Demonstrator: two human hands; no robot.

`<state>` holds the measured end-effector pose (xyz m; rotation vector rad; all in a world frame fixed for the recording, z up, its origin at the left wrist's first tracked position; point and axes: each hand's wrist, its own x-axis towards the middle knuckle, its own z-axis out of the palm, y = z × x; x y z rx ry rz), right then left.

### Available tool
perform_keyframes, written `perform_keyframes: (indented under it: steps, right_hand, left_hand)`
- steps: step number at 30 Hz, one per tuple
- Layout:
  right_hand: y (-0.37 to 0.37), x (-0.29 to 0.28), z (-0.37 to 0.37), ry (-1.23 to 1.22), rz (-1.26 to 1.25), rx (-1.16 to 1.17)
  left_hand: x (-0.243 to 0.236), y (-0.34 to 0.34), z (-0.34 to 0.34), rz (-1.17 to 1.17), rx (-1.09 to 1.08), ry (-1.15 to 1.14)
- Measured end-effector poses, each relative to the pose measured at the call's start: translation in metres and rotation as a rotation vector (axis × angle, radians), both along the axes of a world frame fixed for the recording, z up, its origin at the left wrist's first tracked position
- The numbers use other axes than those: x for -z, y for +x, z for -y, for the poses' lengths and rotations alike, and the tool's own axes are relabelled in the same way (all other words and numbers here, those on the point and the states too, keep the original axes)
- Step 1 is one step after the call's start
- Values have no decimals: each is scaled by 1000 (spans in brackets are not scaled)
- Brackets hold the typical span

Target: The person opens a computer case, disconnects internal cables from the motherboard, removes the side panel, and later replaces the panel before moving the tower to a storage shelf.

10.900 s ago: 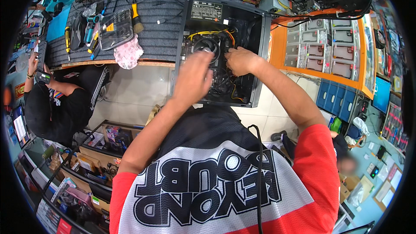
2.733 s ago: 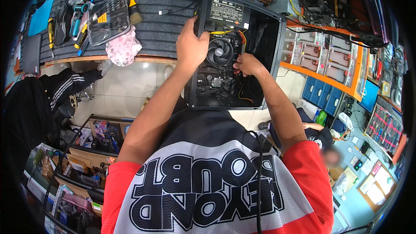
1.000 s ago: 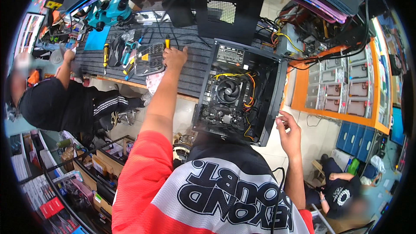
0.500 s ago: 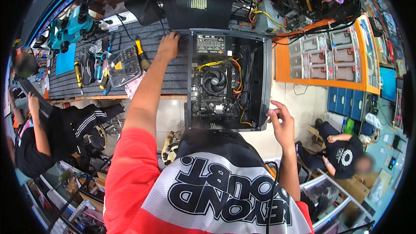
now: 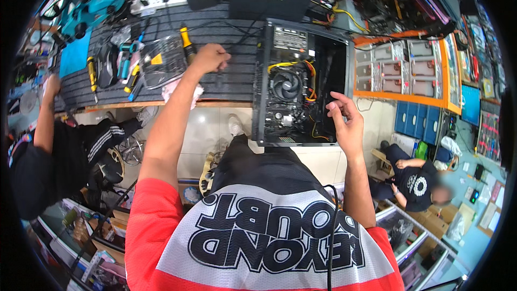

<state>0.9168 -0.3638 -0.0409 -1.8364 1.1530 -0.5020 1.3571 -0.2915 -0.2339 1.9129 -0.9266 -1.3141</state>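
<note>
An open black computer case (image 5: 260,91) lies at the bench's front edge, exposing a round fan (image 5: 286,85), a motherboard and yellow cables. My left hand (image 5: 211,59) is over the ribbed mat (image 5: 231,83), left of the case, beside a yellow-handled brush (image 5: 186,40); its fingers are curled, their contents too small to make out. My right hand (image 5: 346,121) is at the case's right side, fingers loosely bent and apart, holding nothing; contact with the case is unclear. A clear organiser box (image 5: 161,64), screwdrivers (image 5: 91,73) and a pink cloth (image 5: 183,92) lie left of my left hand.
A teal microscope (image 5: 91,8) stands back left. A dark panel (image 5: 247,0) and loose computer parts (image 5: 382,5) are behind the case. An orange display case (image 5: 449,70) is at right. Co-workers are at left (image 5: 40,167) and lower right (image 5: 414,178).
Both my hands have left the case's interior. Since half a second ago, my left fingers have curled further near the brush and my right hand has risen along the case's side.
</note>
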Motion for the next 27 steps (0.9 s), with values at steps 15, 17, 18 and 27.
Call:
perform_keyframes:
  steps: [15, 17, 18, 27]
  right_hand:
    - [154, 16, -73, -97, -54, -428]
    - [149, 16, -74, -2, -61, -414]
    - [145, 22, -74, 40, -40, -414]
    - [86, 18, -7, -219, -74, -58]
  left_hand:
    - [-73, -101, -87, 197, -282, -702]
    - [-78, -96, -104, 374, -74, -814]
    - [-83, -94, -110, 431, -7, -850]
    - [-14, -54, -95, 502, 217, -545]
